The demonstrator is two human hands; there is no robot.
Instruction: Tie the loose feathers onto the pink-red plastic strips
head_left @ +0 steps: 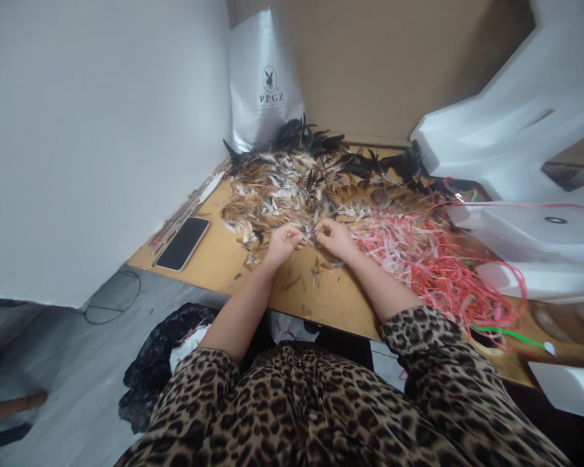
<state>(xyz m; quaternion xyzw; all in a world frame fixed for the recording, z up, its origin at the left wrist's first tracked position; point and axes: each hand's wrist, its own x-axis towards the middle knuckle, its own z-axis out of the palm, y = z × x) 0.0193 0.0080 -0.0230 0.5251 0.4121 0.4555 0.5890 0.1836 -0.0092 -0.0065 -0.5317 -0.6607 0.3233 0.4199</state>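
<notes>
Your left hand (pixel 284 242) and right hand (pixel 335 239) face each other just short of the middle of the surface, the thumb and fingers of each drawn together in a pinch. What they are clamped on looks like small feathers (pixel 310 234), though they are too tiny and blurred to be sure. A few loose scraps lie just below your fingertips, toward the near edge of the table (pixel 321 301).

Right beyond your hands, a broad pile of brown and white feathers (pixel 267 207) spreads from the middle toward the far edge. Black feathers (pixel 302 137) lie along that far edge, behind the brown ones. Beside your right wrist, a tangle of pink strips (pixel 418 250) runs toward the right end, and a green strip (pixel 511 335) lies by the near edge there.

To your left, well apart from your hand, a phone (pixel 183 243) lies with its dark screen up, near the near left corner. At the far left corner stands a silvery white bag (pixel 267 91) with a rabbit mark and the letters PPGZ. Large white pieces (pixel 516 136) rise over the right end. Below the near edge, to your left, a black plastic bag (pixel 148 370) sits on the grey floor (pixel 78 395).
</notes>
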